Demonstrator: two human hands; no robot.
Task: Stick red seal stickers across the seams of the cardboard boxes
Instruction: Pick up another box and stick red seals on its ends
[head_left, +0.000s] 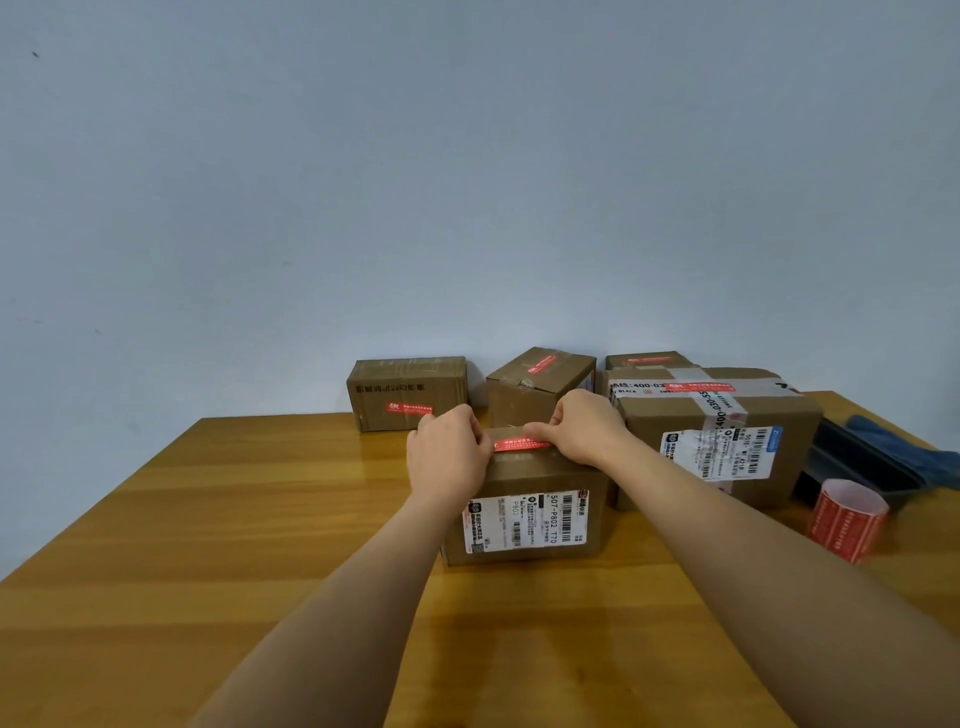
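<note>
**Last Box Being Sealed**

A red seal sticker (522, 443) is pressed onto the near box (524, 499) top by the left hand (448, 457) and right hand (582, 428), fingers curled at its ends. From eleven to one o'clock, four boxes already carry stickers. The roll (847, 519) stands at three o'clock.

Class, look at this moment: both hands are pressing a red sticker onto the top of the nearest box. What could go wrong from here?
1. The left hand and right hand hold the red sticker by its ends, so it may go down creased or crooked.
2. The top of the nearest box is barely visible, so the sticker might miss the seam.
3. The sticker roll stands by the right forearm and could get knocked over.
</note>
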